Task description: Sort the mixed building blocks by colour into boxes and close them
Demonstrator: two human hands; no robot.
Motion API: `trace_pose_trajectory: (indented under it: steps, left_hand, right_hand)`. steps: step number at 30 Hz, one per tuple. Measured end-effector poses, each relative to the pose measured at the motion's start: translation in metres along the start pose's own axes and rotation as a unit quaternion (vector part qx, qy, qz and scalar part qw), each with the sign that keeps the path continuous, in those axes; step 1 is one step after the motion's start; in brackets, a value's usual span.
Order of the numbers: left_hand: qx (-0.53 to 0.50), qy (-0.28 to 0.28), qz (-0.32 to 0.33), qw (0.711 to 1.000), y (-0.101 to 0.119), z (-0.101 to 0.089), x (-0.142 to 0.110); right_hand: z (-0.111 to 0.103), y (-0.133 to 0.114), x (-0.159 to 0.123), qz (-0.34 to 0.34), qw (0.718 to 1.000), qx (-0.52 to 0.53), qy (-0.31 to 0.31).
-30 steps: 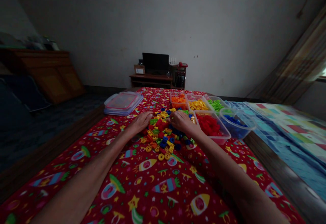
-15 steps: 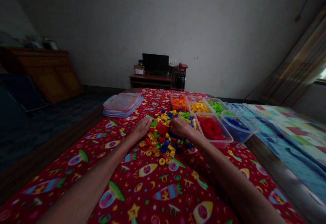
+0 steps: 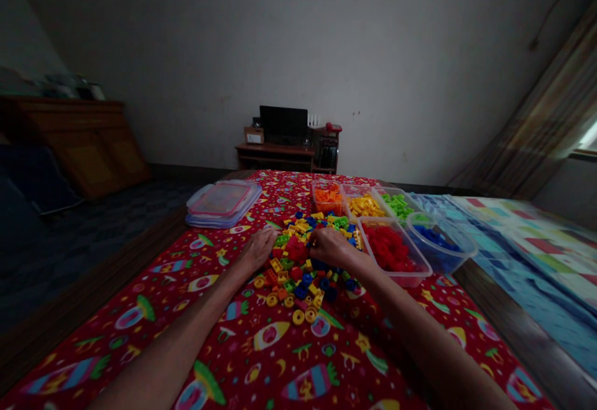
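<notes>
A heap of mixed toy building bricks [image 3: 289, 273] lies on the red patterned cloth, in yellow, blue, green, orange and red. My left hand [image 3: 261, 248] rests at the heap's left edge, its fingers stretched out loosely over the cloth beside the bricks. Over the middle right of the heap, my right hand [image 3: 331, 246] is closed with its fingers bent together; whatever is in its grip is hidden. Some red bricks [image 3: 296, 249] show between the two hands. Yellow wheel-like pieces [image 3: 304, 316] sit at the near edge.
Clear tubs hold orange bricks [image 3: 328, 196], yellow bricks [image 3: 365, 206], green bricks [image 3: 396, 205], red bricks [image 3: 387, 245] and blue bricks [image 3: 436, 237]. Stacked plastic lids [image 3: 224, 201] lie at the left. A bed [image 3: 527, 242] adjoins the table's right side; a monitor [image 3: 283, 124] stands beyond.
The view has tilted slightly upward, so everything sits a little lower. Both hands stay nearly in place at the heap.
</notes>
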State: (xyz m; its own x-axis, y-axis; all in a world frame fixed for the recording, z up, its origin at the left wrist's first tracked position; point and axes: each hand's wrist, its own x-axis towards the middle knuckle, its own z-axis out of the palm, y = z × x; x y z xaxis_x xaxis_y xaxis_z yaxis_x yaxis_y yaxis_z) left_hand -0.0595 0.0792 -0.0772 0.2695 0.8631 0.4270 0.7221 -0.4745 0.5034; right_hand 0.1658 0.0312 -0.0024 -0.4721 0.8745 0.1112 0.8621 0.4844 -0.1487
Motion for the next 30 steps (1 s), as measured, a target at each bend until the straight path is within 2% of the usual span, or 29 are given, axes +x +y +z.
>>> trace_pose_trajectory:
  steps: [4, 8, 11, 13, 16, 19, 23, 25, 28, 30]
  left_hand:
    - [-0.002, -0.007, -0.008, 1.0, -0.001, -0.003, 0.0]
    - [-0.012, -0.01, -0.007, 1.0, -0.001, -0.004, 0.001]
    - [-0.014, -0.005, -0.014, 1.0, -0.002, -0.003, 0.001]
    - [-0.008, -0.002, -0.02, 1.0, -0.002, -0.002, 0.0]
    - [-0.002, -0.004, -0.021, 1.0, -0.003, -0.003, 0.0]
    - [-0.003, -0.004, -0.014, 1.0, -0.003, -0.003, 0.0]
    - [-0.004, 0.001, -0.016, 1.0, -0.002, -0.004, -0.001]
    - [-0.002, -0.001, -0.018, 1.0, -0.001, -0.005, -0.001]
    - [0.001, -0.004, -0.022, 1.0, 0.002, -0.006, -0.001]
    - [0.002, -0.006, -0.021, 1.0, 0.003, -0.007, -0.001]
  right_hand:
    - [-0.01, 0.0, -0.002, 0.029, 0.996, 0.077, 0.047]
    - [-0.015, 0.004, 0.0, 0.019, 0.989, 0.135, 0.06]
    - [-0.027, 0.016, 0.001, 0.01, 0.986, 0.142, 0.089]
    - [-0.043, 0.031, -0.004, 0.022, 0.983, 0.131, 0.126]
    - [-0.073, 0.07, -0.024, 0.102, 0.966, 0.077, 0.223]
    - [-0.09, 0.118, -0.055, 0.246, 0.916, -0.019, 0.315]
    - [-0.089, 0.175, -0.091, 0.357, 0.88, -0.105, 0.296]
    - [-0.084, 0.193, -0.1, 0.388, 0.882, -0.108, 0.245]
    - [-0.083, 0.201, -0.102, 0.387, 0.904, -0.081, 0.164]
    - [-0.086, 0.192, -0.097, 0.365, 0.91, -0.081, 0.181]
